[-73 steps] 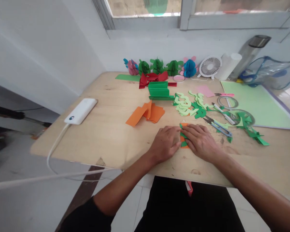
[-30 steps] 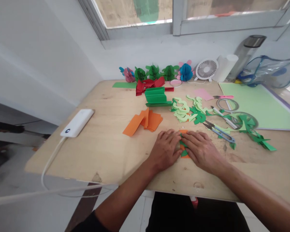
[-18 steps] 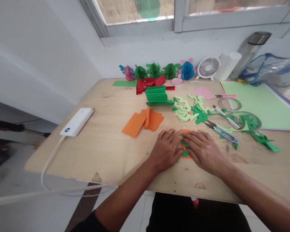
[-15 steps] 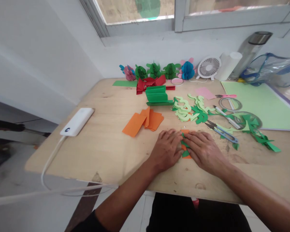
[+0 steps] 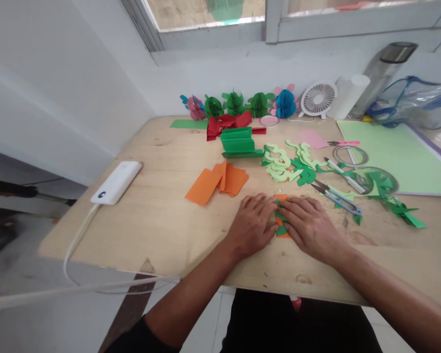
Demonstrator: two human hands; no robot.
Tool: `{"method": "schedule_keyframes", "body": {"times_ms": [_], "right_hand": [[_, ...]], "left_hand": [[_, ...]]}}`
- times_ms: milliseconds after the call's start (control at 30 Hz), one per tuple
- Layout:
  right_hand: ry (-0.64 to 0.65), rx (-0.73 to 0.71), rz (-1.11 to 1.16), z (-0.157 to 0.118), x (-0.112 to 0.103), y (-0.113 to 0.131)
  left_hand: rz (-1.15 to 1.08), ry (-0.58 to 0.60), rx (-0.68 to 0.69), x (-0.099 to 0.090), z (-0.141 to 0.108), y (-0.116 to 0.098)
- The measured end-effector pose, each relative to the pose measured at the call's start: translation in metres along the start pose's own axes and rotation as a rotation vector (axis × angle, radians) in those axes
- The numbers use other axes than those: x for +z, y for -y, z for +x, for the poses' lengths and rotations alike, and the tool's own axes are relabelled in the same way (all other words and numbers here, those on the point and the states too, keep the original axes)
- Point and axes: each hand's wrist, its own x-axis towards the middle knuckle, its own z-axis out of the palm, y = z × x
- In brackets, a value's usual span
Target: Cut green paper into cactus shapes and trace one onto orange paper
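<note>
An orange paper strip (image 5: 283,235) lies on the wooden table near its front edge, with a green paper cutout (image 5: 281,230) on top of it. My left hand (image 5: 253,223) rests flat over the strip's left side, fingers stretched out. From the right, my right hand (image 5: 308,226) lies flat over the other side, its fingertips on the green cutout. Both hands hide most of the strip and cutout. Orange paper pieces (image 5: 204,186) lie beyond my left hand, and wavy light green cutouts (image 5: 278,159) beyond my right.
Blue-handled thread snips (image 5: 340,199), green scraps (image 5: 393,203) and tape rolls (image 5: 350,155) lie on the right. Folded green paper (image 5: 237,139) and red paper (image 5: 220,126) sit farther back. A white power bank (image 5: 117,182) with a cable is at left; a small fan (image 5: 319,99) stands by the wall.
The camera view has shifted very slightly. Both hands stay pressed on the orange strip and green cutout, with no other clear movement.
</note>
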Motion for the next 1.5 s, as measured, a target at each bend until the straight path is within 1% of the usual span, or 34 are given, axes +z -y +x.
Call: {"method": "schedule_keyframes", "body": {"times_ms": [1067, 1267, 1500], "right_hand": [[0.02, 0.001, 0.002, -0.0004, 0.0005, -0.0016], [0.007, -0.009, -0.023, -0.0015, 0.0019, -0.0029], [0.018, -0.01, -0.006, -0.0012, 0.0016, -0.0025]], "left_hand": [[0.041, -0.025, 0.007, 0.0022, -0.0021, -0.0016], [0.046, -0.025, -0.001, 0.0009, -0.0023, -0.0027], [0.06, -0.044, 0.019, 0.0031, -0.0027, -0.0017]]}}
